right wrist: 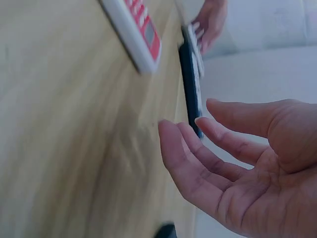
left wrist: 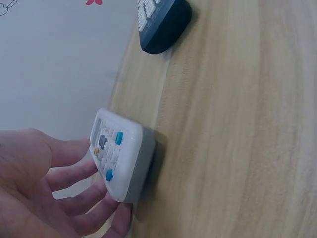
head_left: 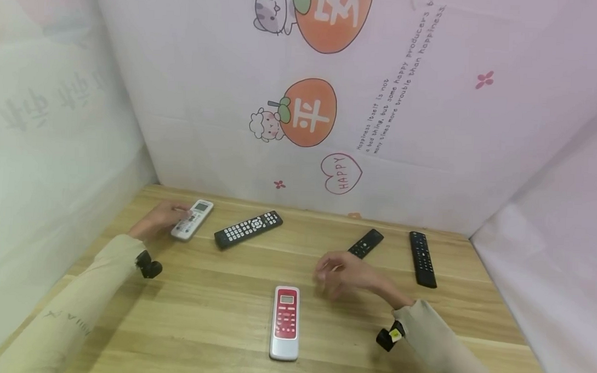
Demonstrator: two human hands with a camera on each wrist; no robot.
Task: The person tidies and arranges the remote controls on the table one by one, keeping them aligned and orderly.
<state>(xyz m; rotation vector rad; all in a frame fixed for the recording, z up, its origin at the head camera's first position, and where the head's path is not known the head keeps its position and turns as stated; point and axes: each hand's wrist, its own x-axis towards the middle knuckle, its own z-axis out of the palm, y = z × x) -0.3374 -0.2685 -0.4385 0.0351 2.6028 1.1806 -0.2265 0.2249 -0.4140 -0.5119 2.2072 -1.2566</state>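
At the table's back left, my left hand [head_left: 165,216] grips a white remote control [head_left: 192,220] by its side. In the left wrist view the thumb lies at the edge of the white remote [left wrist: 121,158], with the other fingers along and partly behind it. My right hand [head_left: 344,273] is over the table, fingers loosely bent and nothing between them, as the right wrist view also shows. It partly hides a small black remote [head_left: 366,244] behind it. A red and white remote [head_left: 285,323] lies at the front middle, left of and nearer than the right hand.
A black remote with white buttons [head_left: 248,229] lies just right of the white one. Another black remote [head_left: 422,259] lies at the right. Printed cloth [head_left: 222,96] rises behind the wooden table [head_left: 201,298], and white cloth hangs on both sides.
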